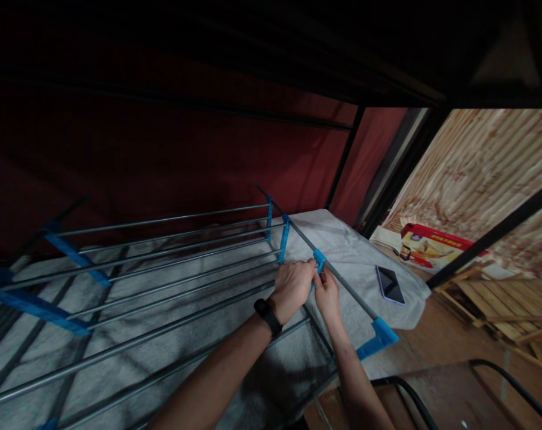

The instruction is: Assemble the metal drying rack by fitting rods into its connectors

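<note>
A rack frame of grey metal tubes (172, 323) and blue plastic brackets lies on its side. At its right end both my hands meet at one blue bracket (319, 258) seated on a long grey side tube (347, 288). My left hand (294, 286), with a black band on the wrist, is closed at the bracket's left side. Close against it, my right hand (327, 294) pinches the bracket's lower part. My fingers hide most of that part and where the cross tube meets it. A blue corner piece (379, 338) sits at the tube's near end.
Under the rack is a bed with a grey blanket (329, 236). A phone (391, 285) lies on it to the right. Dark metal bars (348, 158) frame the bed. Beyond stand a red and yellow box (436, 246), a wooden slatted piece (508, 301) and a chair (445, 391).
</note>
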Demonstrator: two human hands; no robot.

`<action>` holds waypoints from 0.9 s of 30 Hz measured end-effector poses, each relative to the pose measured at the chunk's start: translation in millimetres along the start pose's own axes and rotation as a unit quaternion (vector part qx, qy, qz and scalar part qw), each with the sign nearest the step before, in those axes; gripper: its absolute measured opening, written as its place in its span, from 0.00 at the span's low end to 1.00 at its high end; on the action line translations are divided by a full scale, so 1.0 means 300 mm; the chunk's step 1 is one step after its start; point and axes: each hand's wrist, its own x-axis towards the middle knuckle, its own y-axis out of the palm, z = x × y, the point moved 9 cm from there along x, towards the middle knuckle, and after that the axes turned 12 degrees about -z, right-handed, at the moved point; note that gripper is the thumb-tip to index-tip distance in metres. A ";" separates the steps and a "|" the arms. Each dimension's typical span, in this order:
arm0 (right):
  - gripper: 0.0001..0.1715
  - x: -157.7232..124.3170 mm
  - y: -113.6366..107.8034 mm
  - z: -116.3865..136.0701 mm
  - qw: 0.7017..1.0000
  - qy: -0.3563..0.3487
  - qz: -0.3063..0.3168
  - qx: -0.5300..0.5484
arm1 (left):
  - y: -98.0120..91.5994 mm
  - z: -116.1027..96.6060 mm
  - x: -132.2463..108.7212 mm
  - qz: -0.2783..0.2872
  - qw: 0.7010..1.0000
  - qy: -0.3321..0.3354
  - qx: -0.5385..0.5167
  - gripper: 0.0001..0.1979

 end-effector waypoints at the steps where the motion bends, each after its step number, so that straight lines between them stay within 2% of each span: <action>1: 0.16 0.000 0.000 -0.003 1.000 0.001 -0.002 0.000 | 0.000 0.001 0.002 0.000 1.000 -0.001 0.000 0.15; 6: 0.17 0.001 -0.005 -0.011 1.000 -0.005 -0.020 -0.001 | 0.000 -0.001 0.006 0.001 1.000 0.000 -0.002 0.16; 15: 0.18 0.000 -0.002 -0.019 1.000 -0.006 -0.022 -0.011 | 0.012 -0.008 0.011 -0.022 1.000 0.004 -0.010 0.16; 25: 0.18 -0.001 -0.003 -0.015 1.000 -0.004 -0.019 0.012 | 0.015 -0.014 0.008 -0.006 1.000 0.009 0.003 0.16; 27: 0.18 -0.002 -0.001 -0.012 1.000 -0.004 -0.014 0.008 | 0.008 -0.017 0.005 -0.018 1.000 0.010 0.010 0.16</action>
